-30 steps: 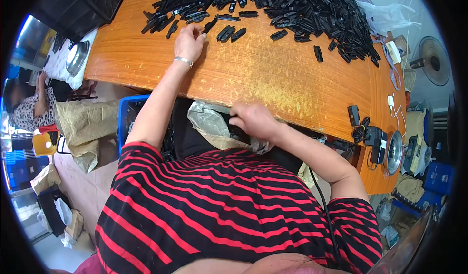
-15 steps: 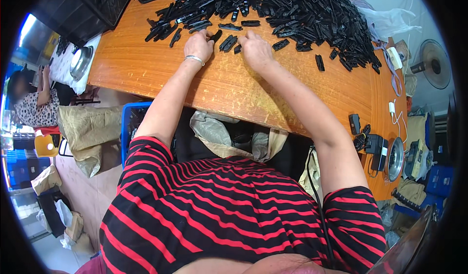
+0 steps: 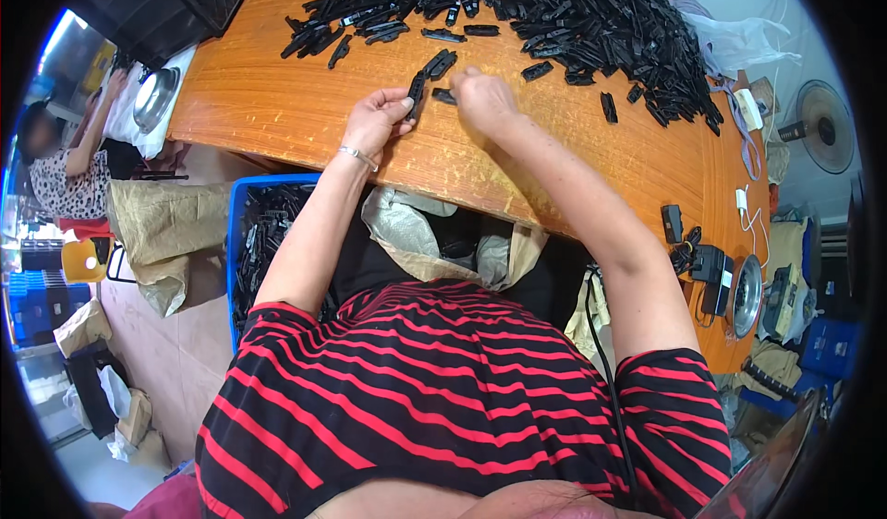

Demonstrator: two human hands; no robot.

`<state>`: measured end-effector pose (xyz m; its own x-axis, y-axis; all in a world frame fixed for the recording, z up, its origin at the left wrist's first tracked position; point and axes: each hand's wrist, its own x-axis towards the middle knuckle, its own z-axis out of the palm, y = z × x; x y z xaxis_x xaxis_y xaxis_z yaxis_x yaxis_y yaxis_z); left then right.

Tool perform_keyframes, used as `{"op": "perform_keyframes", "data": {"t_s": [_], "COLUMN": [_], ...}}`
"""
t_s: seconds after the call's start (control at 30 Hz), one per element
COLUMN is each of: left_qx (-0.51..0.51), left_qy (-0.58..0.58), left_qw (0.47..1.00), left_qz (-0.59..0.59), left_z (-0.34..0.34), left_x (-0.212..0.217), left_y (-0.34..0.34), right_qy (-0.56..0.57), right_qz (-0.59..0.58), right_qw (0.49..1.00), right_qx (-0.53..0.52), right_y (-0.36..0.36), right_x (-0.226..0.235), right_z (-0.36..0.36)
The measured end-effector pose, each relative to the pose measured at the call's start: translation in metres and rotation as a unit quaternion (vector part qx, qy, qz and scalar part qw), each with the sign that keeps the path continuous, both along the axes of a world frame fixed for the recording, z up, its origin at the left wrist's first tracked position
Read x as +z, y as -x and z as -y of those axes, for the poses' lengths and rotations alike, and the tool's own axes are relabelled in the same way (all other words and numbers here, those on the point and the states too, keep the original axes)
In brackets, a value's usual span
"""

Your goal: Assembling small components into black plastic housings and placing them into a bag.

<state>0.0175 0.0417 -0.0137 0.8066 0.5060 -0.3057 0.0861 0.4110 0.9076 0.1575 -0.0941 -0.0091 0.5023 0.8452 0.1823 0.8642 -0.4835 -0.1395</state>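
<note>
My left hand [image 3: 379, 120] is closed on a narrow black plastic part [image 3: 417, 90], pinched between thumb and fingers and tilted just above the table. Just beyond its upper end lies another black part [image 3: 441, 64]. My right hand [image 3: 484, 100] is curled down at the table, with its fingers at the right end of a short black part [image 3: 444, 96]. Those fingertips are partly hidden by the hand. Two more loose parts, a slim one [image 3: 443, 35] and a darker one [image 3: 481, 30], lie beyond my hands.
A big heap of black plastic parts [image 3: 591, 20] covers the table's [image 3: 277, 103] far side. Left of my legs stands a blue bin [image 3: 236, 242] of black parts. A power adapter [image 3: 711, 270] and metal bowl [image 3: 747, 297] sit at right. Another person [image 3: 78, 173] sits far left.
My left hand has drawn nearer to me and slightly right, bringing a black part with it. One of the paired parts between my hands has shifted up. My right hand has moved slightly nearer.
</note>
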Motion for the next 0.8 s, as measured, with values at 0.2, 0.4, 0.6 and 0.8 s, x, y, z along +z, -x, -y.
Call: {"op": "perform_keyframes", "data": {"t_s": [0.2,0.4,0.6,0.8], "left_qx": [0.017,-0.019,-0.08,-0.064], "left_qy": [0.057,0.058,-0.094,-0.188], "left_qw": [0.998,0.997,0.992,0.98], "left_qz": [0.027,0.054,-0.023,-0.002], "left_z": [0.014,0.025,0.018,-0.005], "left_x": [0.002,0.006,0.028,0.022], "left_y": [0.006,-0.001,-0.005,-0.014], "right_qy": [-0.104,-0.221,-0.205,-0.152], "right_qz": [-0.104,-0.162,-0.499,-0.544], "right_qw": [0.989,0.958,0.842,0.822], "right_qx": [0.017,0.082,-0.025,-0.066], "right_y": [0.031,0.048,0.038,0.027], "right_x": [0.008,0.02,0.036,0.031], "right_z": [0.006,0.021,0.032,0.032]}}
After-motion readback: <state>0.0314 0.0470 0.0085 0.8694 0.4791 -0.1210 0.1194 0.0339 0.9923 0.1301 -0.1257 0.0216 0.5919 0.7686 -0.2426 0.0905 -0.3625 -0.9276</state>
